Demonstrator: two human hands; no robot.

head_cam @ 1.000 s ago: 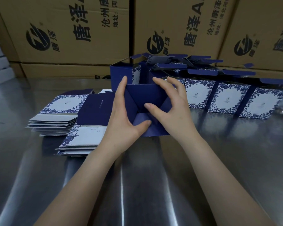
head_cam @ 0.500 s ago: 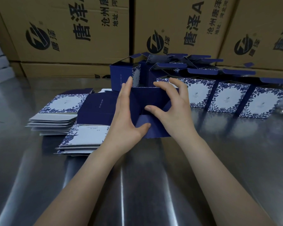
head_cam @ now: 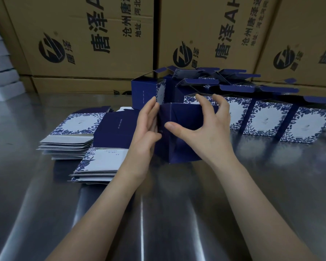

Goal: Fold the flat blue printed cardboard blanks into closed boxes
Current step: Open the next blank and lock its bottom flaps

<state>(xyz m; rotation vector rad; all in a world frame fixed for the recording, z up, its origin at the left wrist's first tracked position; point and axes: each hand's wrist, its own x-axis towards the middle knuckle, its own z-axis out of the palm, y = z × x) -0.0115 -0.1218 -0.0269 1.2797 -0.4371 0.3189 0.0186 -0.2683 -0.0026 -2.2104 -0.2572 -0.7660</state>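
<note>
Here, in the head view, the person holds one half-made box (head_cam: pixel 179 147) between both hands, just above the steel table (head_cam: pixel 158 213). The left hand (head_cam: pixel 147 127) lies with straight fingers flat against the left wall of the box; it presses and does not clasp. The right hand (head_cam: pixel 209 132) grasps the box, with fingers curled over the far upper edge and the thumb lying on the dark blue face that looks toward the person.

The task seems well under way but not near its end. Beyond the right hand and to its right stands a row of formed boxes (head_cam: pixel 267 119), and their upper flaps are open, so closing is probably left for them. To the left of the left hand lie two piles of flat blanks (head_cam: pixel 79 132), not yet folded. Behind everything are brown cartons (head_cam: pixel 83 44).

Compared with one second ago, the end flaps no longer gape in a V shape; they now lie almost flat as one face. The left thumb has left the flaps and gone to the side, and the box sits a little more upright.
</note>
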